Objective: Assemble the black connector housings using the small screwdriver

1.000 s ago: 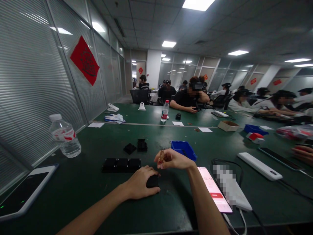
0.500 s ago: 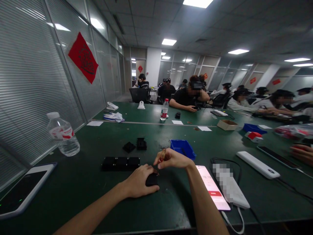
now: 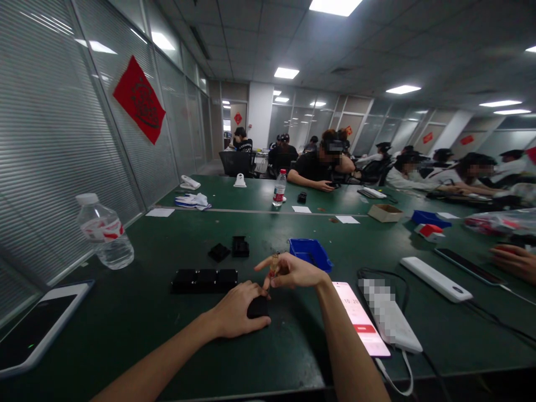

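My left hand (image 3: 238, 309) is closed around a small black box (image 3: 258, 307), pressing it to the green table. Above the box's far right corner, my right hand (image 3: 295, 272) pinches a small screwdriver (image 3: 274, 264) with a translucent amber handle. Its thin shaft points down toward the box; whether the tip touches a screw is too small to tell. The right index finger stretches out to the left. Left of my hands stands a row of three black boxes (image 3: 204, 281). Behind them lie a flat black piece (image 3: 219, 252) and an open black housing (image 3: 240, 246).
A blue tray (image 3: 329, 262) sits behind my right hand. On the right lie a lit phone (image 3: 362, 321), white power banks (image 3: 435, 278) and cables. At left are a water bottle (image 3: 106, 231) and another phone (image 3: 44, 326). A co-worker's hand (image 3: 513, 259) shows at the right edge.
My right hand has turned slightly; its index finger now reaches out and the screwdriver stands more upright over the box. My left hand keeps its hold. The whole view has shifted slightly.
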Action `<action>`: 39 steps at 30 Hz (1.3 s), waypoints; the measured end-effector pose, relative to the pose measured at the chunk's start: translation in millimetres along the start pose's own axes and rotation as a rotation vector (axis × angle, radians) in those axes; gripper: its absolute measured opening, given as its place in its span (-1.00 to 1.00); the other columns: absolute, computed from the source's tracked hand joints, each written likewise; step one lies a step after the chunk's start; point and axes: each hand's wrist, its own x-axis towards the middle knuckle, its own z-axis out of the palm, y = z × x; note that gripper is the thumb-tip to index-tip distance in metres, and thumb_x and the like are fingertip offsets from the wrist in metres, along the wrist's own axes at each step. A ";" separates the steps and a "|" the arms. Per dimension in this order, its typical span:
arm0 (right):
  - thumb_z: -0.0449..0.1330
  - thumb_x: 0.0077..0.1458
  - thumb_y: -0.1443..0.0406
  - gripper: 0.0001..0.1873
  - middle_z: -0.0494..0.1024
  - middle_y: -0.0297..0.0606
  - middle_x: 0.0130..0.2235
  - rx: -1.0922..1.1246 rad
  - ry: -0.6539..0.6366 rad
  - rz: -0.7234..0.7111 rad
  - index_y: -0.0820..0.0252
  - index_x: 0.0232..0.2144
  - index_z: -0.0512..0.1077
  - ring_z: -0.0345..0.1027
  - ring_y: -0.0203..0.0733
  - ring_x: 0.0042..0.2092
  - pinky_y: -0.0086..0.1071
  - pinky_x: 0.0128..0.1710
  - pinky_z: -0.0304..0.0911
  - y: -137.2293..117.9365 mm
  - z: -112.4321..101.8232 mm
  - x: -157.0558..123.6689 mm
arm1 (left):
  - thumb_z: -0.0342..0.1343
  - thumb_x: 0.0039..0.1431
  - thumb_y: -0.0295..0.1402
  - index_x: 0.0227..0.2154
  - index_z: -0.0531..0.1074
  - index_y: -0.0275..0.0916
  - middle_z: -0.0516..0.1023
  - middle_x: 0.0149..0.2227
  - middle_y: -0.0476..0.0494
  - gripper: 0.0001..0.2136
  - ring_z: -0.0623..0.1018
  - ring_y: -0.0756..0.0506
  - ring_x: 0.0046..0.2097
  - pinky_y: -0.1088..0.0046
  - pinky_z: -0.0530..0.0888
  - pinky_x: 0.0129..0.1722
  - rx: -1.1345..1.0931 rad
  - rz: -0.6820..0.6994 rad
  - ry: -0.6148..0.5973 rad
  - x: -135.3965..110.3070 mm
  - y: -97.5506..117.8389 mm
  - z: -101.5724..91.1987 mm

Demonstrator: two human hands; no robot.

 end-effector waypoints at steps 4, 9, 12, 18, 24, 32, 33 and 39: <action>0.34 0.07 0.34 -0.52 0.66 -0.19 -0.24 0.019 0.014 -0.039 0.29 0.06 0.47 0.27 -0.45 -0.53 -0.60 -0.65 0.09 3.0 -1.3 0.9 | 0.34 0.12 -0.26 -0.06 0.48 -0.21 0.56 -0.02 -0.19 -0.65 0.53 -0.26 0.03 0.15 0.44 0.09 -0.008 0.002 0.006 -0.6 -0.6 0.6; 0.37 0.05 0.29 -0.54 0.64 -0.23 -0.30 0.113 0.141 -0.097 0.29 0.01 0.47 0.20 -0.46 -0.55 -0.58 -0.63 0.06 5.3 -5.6 0.2 | 0.33 0.13 -0.26 -0.05 0.47 -0.19 0.57 -0.05 -0.17 -0.66 0.53 -0.24 0.00 0.18 0.44 0.07 0.012 0.003 -0.003 -1.3 1.7 -0.6; 0.38 0.03 0.30 -0.58 0.62 -0.26 -0.33 0.145 0.240 -0.127 0.27 -0.04 0.48 0.24 -0.42 -0.51 -0.56 -0.60 0.09 6.1 -6.2 0.0 | 0.33 0.13 -0.26 -0.05 0.47 -0.19 0.57 -0.07 -0.15 -0.66 0.53 -0.23 -0.01 0.20 0.44 0.05 0.009 0.005 -0.001 -1.2 4.2 -2.1; 0.36 0.01 0.30 -0.65 0.58 -0.31 -0.34 0.170 0.391 -0.182 0.22 -0.11 0.49 0.19 -0.43 -0.53 -0.52 -0.57 0.07 8.4 -5.3 6.1 | 0.33 0.12 -0.25 -0.04 0.46 -0.17 0.58 -0.06 -0.14 -0.65 0.53 -0.21 -0.02 0.21 0.45 0.04 0.011 0.002 0.001 -0.8 4.9 -2.7; 0.34 -0.04 0.26 -0.74 0.58 -0.26 -0.29 0.074 0.579 -0.162 0.21 -0.25 0.49 0.38 -0.28 -0.36 -0.45 -0.42 0.26 19.9 -5.6 21.8 | 0.30 0.16 -0.26 0.14 0.37 -0.12 0.54 0.08 -0.15 -0.51 0.52 -0.22 0.04 0.18 0.42 0.11 -0.021 0.024 -0.003 -2.6 4.5 -4.3; 0.17 0.06 0.45 -0.73 0.61 -0.14 -0.18 -0.623 0.550 0.066 0.28 -0.17 0.56 0.46 -0.14 -0.17 -0.32 -0.14 0.29 38.2 5.1 30.6 | 0.23 0.25 -0.23 -0.02 0.45 -0.11 0.53 -0.01 -0.12 -0.73 0.50 -0.23 0.01 0.19 0.41 0.07 0.102 0.075 -0.051 -2.8 4.0 -3.8; 0.17 0.06 0.47 -0.71 0.61 -0.12 -0.16 -0.733 0.525 0.102 0.27 -0.17 0.58 0.46 -0.11 -0.16 -0.32 -0.13 0.29 39.5 6.5 30.9 | 0.23 0.25 -0.24 -0.03 0.46 -0.12 0.53 -0.02 -0.12 -0.74 0.50 -0.22 0.01 0.19 0.41 0.06 0.107 0.074 -0.052 -2.6 4.1 -3.6; 0.15 0.04 0.52 -0.62 0.65 -0.09 -0.09 -0.947 0.441 0.204 0.22 -0.12 0.61 0.52 -0.04 -0.07 -0.34 -0.09 0.31 43.4 9.8 32.7 | 0.26 0.22 -0.24 -0.02 0.43 -0.14 0.54 -0.04 -0.12 -0.70 0.51 -0.22 -0.01 0.18 0.41 0.05 0.086 0.050 -0.035 -2.3 5.8 -4.5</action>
